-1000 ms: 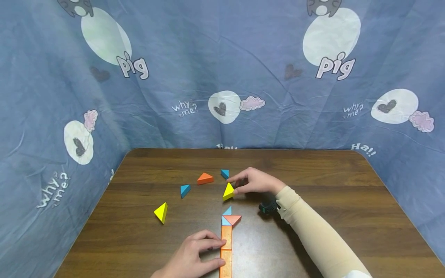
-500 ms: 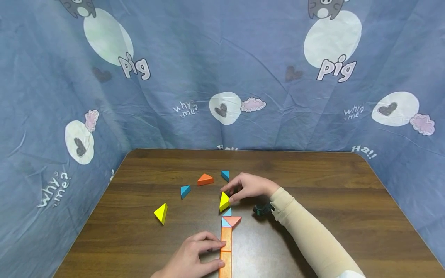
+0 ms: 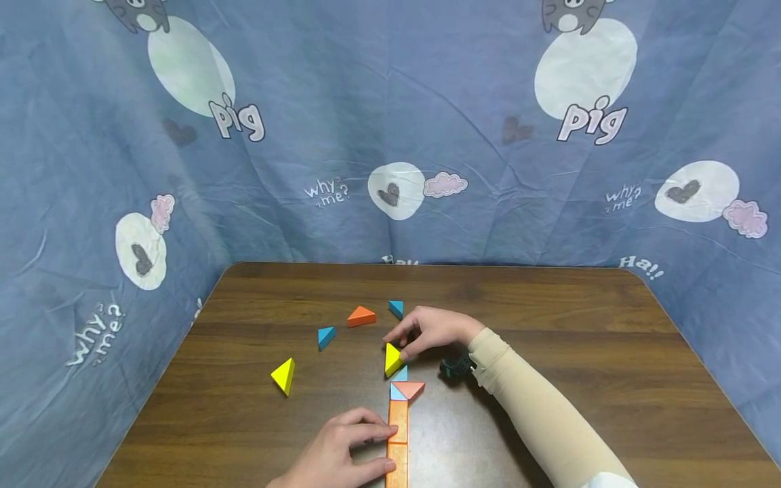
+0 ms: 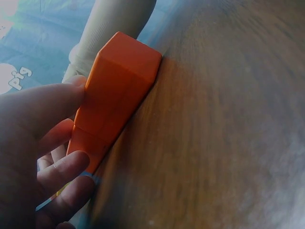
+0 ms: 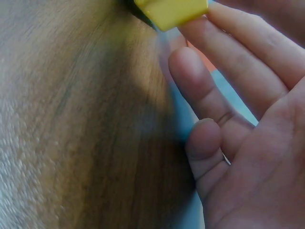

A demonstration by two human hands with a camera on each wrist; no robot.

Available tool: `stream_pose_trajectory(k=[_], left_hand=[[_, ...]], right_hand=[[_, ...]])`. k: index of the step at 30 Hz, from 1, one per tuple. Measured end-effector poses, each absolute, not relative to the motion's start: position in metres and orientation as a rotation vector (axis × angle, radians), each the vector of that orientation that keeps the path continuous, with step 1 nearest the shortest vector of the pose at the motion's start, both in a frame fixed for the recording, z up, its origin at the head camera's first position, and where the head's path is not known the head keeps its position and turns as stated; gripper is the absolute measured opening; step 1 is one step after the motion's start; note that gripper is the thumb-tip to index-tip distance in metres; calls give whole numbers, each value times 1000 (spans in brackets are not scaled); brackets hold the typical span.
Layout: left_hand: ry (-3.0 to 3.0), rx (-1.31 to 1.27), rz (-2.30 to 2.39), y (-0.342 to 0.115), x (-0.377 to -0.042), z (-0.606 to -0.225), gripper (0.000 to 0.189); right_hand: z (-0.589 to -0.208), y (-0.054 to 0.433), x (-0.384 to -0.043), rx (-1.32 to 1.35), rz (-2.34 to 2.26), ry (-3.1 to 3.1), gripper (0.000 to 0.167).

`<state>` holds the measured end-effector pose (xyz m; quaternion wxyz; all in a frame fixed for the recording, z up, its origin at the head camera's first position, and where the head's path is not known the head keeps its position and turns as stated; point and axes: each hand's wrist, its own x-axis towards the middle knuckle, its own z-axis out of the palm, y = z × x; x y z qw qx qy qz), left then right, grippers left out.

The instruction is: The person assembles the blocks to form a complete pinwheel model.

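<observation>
Fingers [image 5: 233,58] of the right hand [image 3: 434,327] pinch a yellow triangular block [image 3: 392,361] just beside the far light blue triangle [image 3: 401,375], at its eleven o'clock; whether the two touch cannot be told. At six o'clock from there, a salmon triangle [image 3: 412,388] and near light blue triangle [image 3: 395,394] cap two orange blocks [image 3: 398,415] laid end to end on the table [image 3: 549,312]. The left hand [image 3: 342,444] rests spread fingertips along their nine o'clock edge. Around the pinched block lie a second yellow block [image 3: 283,376] at nine o'clock, a blue triangle [image 3: 326,337] at ten, a red-orange triangle [image 3: 361,317] at eleven and another blue triangle [image 3: 396,309] at twelve.
</observation>
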<state>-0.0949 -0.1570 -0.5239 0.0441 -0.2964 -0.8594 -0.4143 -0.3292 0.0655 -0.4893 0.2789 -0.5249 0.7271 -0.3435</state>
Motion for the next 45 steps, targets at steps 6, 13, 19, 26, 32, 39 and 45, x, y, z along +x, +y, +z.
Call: stream_pose_trajectory(k=[6, 13, 19, 26, 32, 39, 45], left_hand=[[-2647, -889, -1253, -158, -95, -524, 35], [-2716, -872, -1263, -158, -94, -523, 35], [-2737, -846, -1279, -158, -94, -522, 34], [-2743, -856, -1271, -157, -95, -521, 35], [-2721, -859, -1260, -157, -94, -521, 33], [-2715, -866, -1259, -157, -94, -521, 34], [-2690, -880, -1257, -156, -94, -522, 34]], right_hand=[[-490, 66, -330, -1407, -911, 1941, 42], [-491, 67, -328, -1382, -928, 1943, 41], [-493, 67, -327, -1374, -950, 1950, 31], [-493, 66, -326, -1388, -963, 1959, 28], [-493, 67, -325, -1389, -945, 1960, 29], [-493, 68, -324, -1398, -957, 1938, 29], [-493, 70, -322, -1377, -974, 1936, 28]])
